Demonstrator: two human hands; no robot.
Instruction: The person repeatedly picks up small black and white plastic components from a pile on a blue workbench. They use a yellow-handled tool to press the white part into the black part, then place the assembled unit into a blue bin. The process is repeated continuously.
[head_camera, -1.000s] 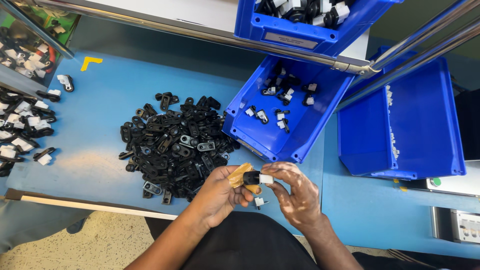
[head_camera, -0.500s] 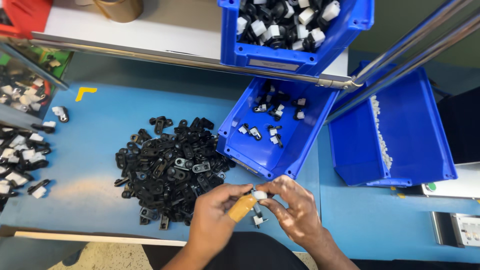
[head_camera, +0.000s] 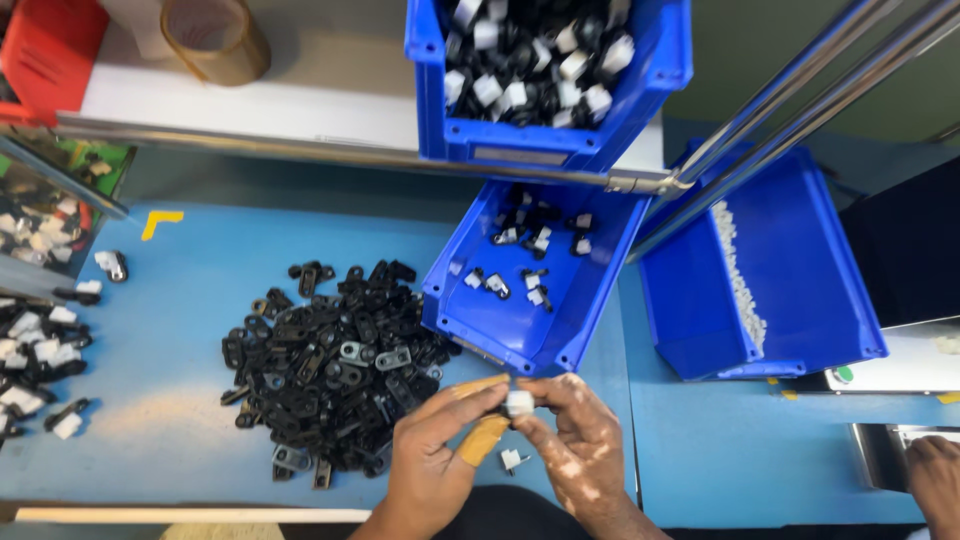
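Note:
My left hand (head_camera: 437, 452) and my right hand (head_camera: 572, 440) meet at the table's front edge, both pinching one small black and white part (head_camera: 518, 403) between the fingertips. Tan tape wraps two fingers of my left hand. Another small white part (head_camera: 511, 460) lies on the blue table just below the hands. A heap of black plastic parts (head_camera: 330, 362) lies to the left of my left hand. A blue bin (head_camera: 470, 322) with a few black and white parts in it stands just beyond the hands.
A second blue bin (head_camera: 800, 290) with small white pieces stands to the right. A blue bin (head_camera: 545, 145) full of black and white parts sits on the rail above. More assembled parts (head_camera: 40, 345) lie at the left edge. Another person's hand (head_camera: 935, 480) shows at the bottom right. A tape roll (head_camera: 215, 38) stands top left.
The view has tilted up and shifted, so the upper bin and shelf show more. Both hands stayed together on the small part, turning it slightly between the fingertips.

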